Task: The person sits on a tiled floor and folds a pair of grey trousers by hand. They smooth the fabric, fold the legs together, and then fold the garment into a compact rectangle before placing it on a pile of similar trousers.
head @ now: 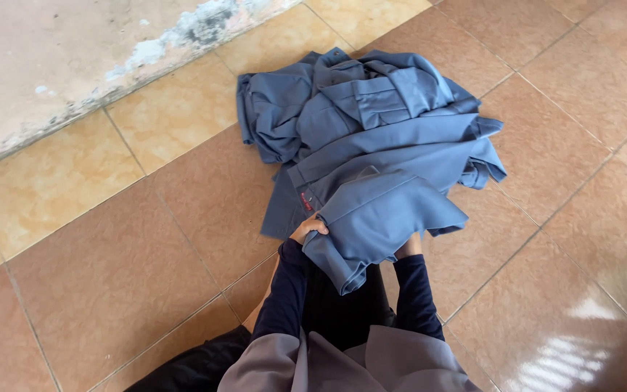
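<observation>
Hands gripping blue garment [382, 218]: left hand [308, 229] pinching edge, right hand [409, 247] mostly hidden, grip unclear. Risk: loose folds slipping, dragging pile [357, 109] across tiled floor [146, 247].

A heap of crumpled blue-grey cloth garments [371, 138] blocks the middle; bare tiled floor [110, 276] lies open on both sides, with a stained wall [52, 65] far left.

— What have I got in the head view?

— My left hand [308, 230] grips the edge of a blue-grey garment [382, 214]; my right hand [409, 247] is mostly hidden under it (fingers not visible).

— And behind?

— A pile of blue-grey clothes [357, 109] on the tiled floor [110, 276], near the wall [52, 51].
</observation>
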